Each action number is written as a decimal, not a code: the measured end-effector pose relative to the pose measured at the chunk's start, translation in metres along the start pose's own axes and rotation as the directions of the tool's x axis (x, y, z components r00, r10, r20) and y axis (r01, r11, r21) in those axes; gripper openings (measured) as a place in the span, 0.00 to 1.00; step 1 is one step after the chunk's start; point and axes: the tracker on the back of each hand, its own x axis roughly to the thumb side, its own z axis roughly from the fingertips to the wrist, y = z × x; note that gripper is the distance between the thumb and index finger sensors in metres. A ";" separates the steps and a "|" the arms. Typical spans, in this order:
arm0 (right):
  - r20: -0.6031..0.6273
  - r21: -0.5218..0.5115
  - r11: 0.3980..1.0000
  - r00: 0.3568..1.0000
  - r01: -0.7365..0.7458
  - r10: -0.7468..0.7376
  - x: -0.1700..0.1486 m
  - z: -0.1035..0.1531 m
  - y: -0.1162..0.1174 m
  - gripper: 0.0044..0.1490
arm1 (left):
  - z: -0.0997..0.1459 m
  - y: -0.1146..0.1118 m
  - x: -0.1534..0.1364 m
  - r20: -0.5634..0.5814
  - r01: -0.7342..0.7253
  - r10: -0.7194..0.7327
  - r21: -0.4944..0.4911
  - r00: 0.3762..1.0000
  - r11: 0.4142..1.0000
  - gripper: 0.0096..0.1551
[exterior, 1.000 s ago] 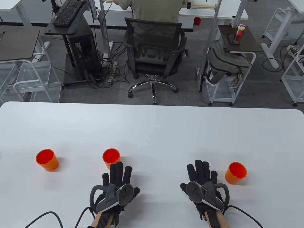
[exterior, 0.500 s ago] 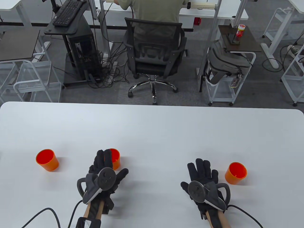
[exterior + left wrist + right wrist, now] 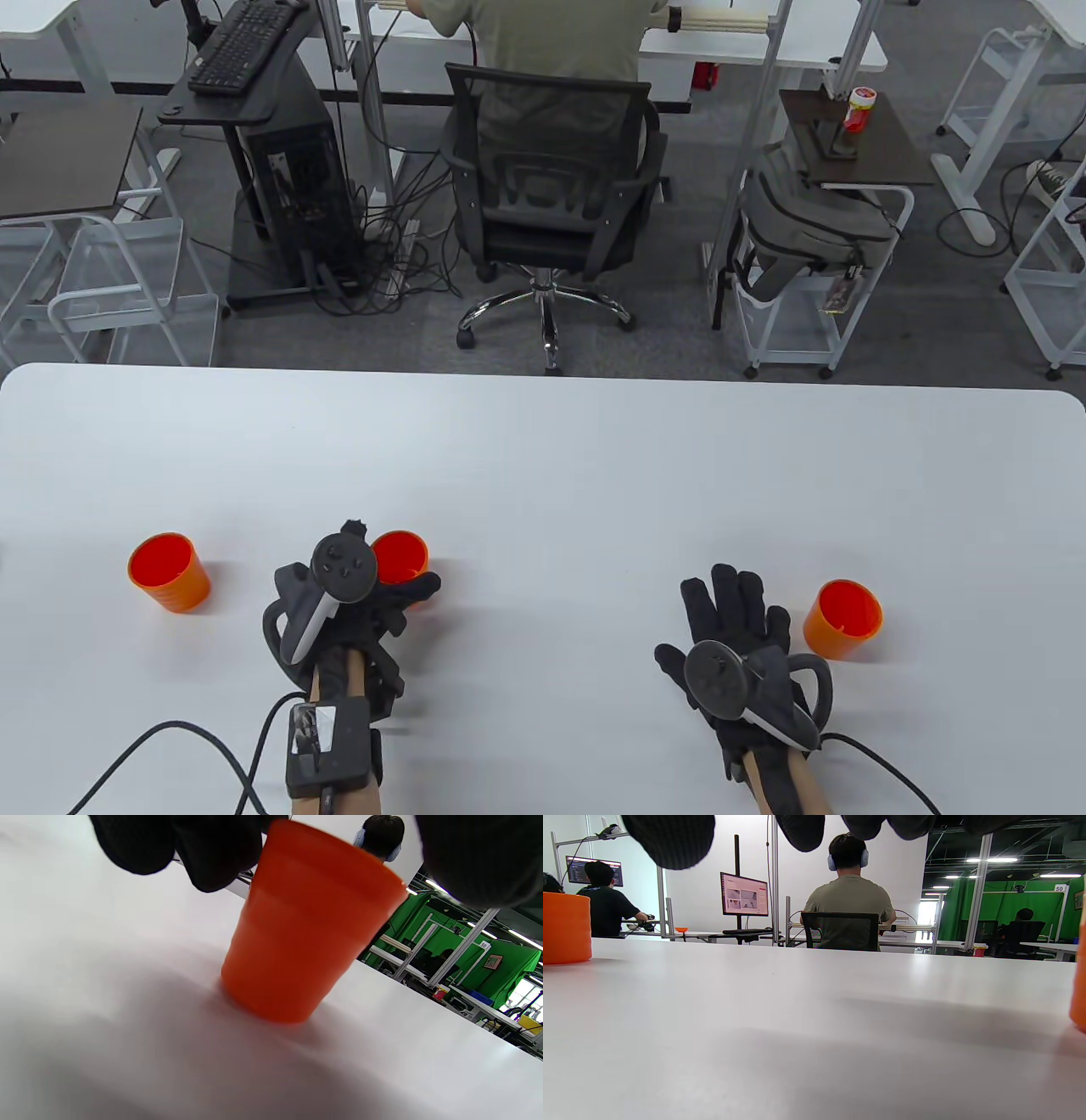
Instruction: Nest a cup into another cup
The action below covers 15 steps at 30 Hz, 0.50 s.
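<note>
Though the left hand (image 3: 356,594) hides the middle cup (image 3: 405,553), contact is unclear; right fingers (image 3: 730,594) spread flat.

white "50" placard (image 3: 1059,888) on the frame post before the green curtain at 3 o'clock in right wrist view, same "50" tag (image 3: 483,945) at 3 o'clock in left wrist view, monitor (image 3: 744,894) text too small to read

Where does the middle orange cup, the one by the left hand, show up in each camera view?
Table view: middle orange cup left of centre, beside the left hand.
Left wrist view: fills the centre, standing on the table.
Right wrist view: at the left edge.
Shared landmark: man in the olive shirt.
</note>
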 end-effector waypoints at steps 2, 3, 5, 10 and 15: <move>-0.003 -0.002 1.000 1.000 0.004 -0.004 -0.001 0.000 0.000 0.53 | 0.000 -0.002 0.000 0.005 -0.001 0.001 0.006 1.000 1.000 0.78; -0.005 -0.003 1.000 1.000 0.005 -0.005 -0.001 0.000 0.000 0.53 | -0.001 -0.003 0.000 0.004 -0.001 0.001 0.010 1.000 1.000 0.77; -0.008 -0.004 1.000 1.000 0.007 -0.007 -0.002 0.000 -0.001 0.53 | -0.001 -0.006 0.001 0.000 0.009 -0.009 0.006 1.000 1.000 0.76; -0.016 -0.002 1.000 1.000 0.009 -0.009 -0.004 0.000 -0.001 0.53 | -0.002 -0.010 0.000 0.001 -0.013 0.013 0.035 1.000 0.999 0.68; -0.022 -0.007 1.000 1.000 0.014 -0.014 -0.006 0.000 -0.002 0.53 | -0.001 -0.012 0.004 0.028 -0.049 0.047 0.068 0.999 0.997 0.66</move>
